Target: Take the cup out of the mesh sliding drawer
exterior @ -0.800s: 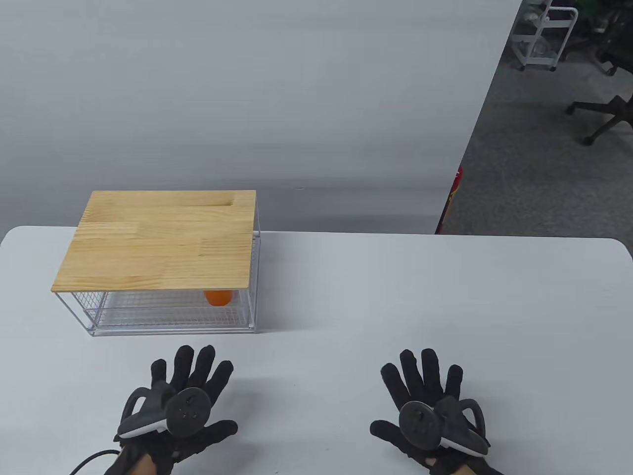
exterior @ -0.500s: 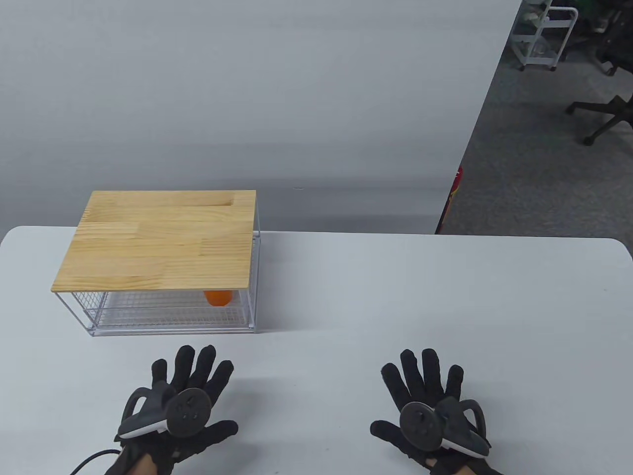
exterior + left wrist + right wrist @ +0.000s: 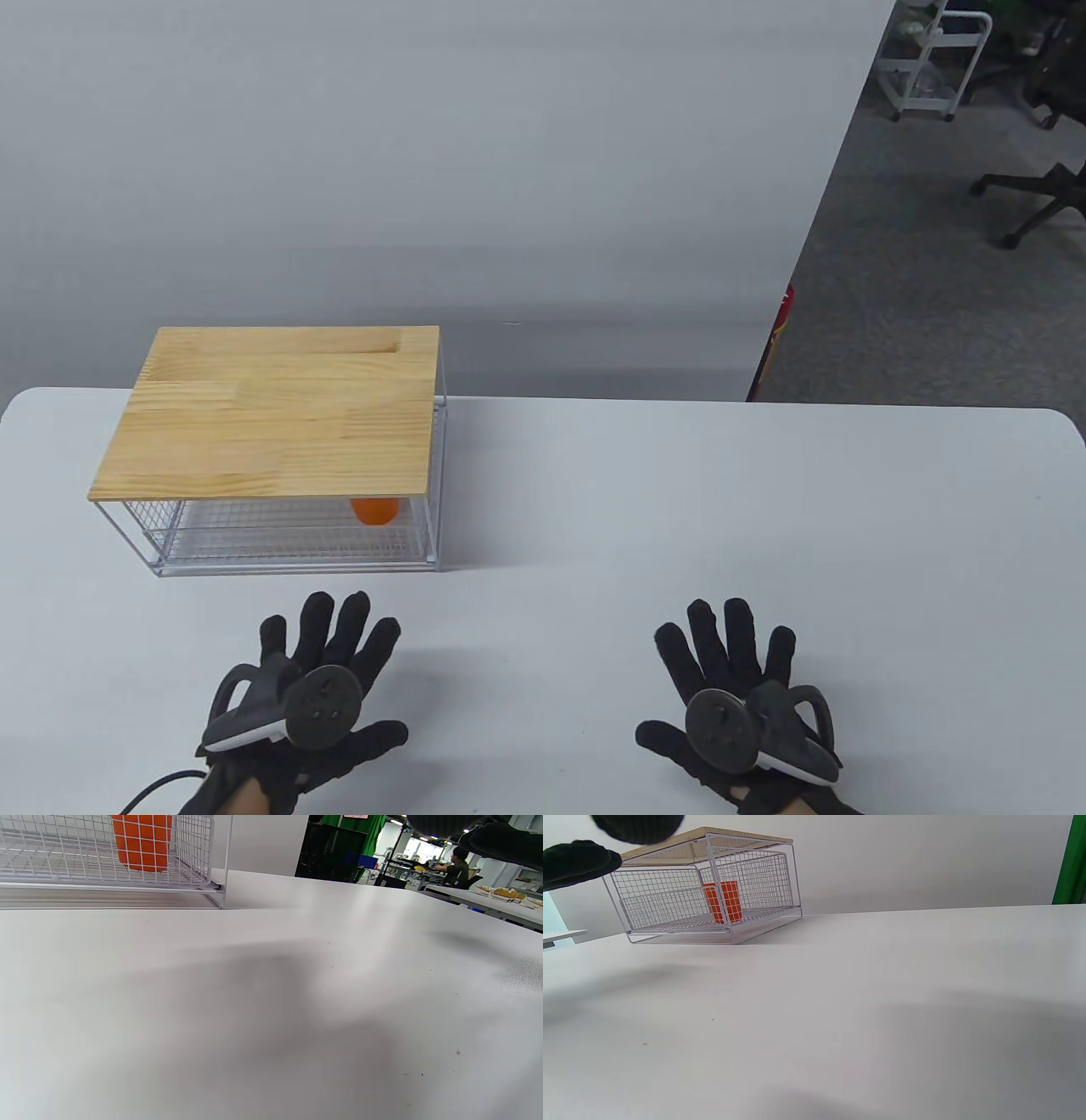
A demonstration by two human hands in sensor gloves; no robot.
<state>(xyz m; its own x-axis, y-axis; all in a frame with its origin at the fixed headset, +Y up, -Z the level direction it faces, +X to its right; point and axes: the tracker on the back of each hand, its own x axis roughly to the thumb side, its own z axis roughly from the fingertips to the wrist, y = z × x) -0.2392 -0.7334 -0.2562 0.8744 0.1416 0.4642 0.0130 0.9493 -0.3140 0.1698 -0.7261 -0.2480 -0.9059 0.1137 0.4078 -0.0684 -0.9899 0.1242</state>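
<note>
A white mesh sliding drawer [image 3: 288,535] under a wooden top [image 3: 271,416] stands at the table's left. An orange cup [image 3: 374,511] stands upright inside it near the right end; it also shows in the left wrist view [image 3: 142,842] and the right wrist view [image 3: 722,902]. The drawer is pushed in. My left hand [image 3: 327,662] lies flat on the table in front of the drawer, fingers spread, holding nothing. My right hand [image 3: 730,662] lies flat at the table's front right, fingers spread, holding nothing.
The white table [image 3: 679,526] runs from the drawer to its right edge. A grey wall stands behind. Office chairs [image 3: 1039,195] and a white cart [image 3: 933,59] stand on the floor at the far right.
</note>
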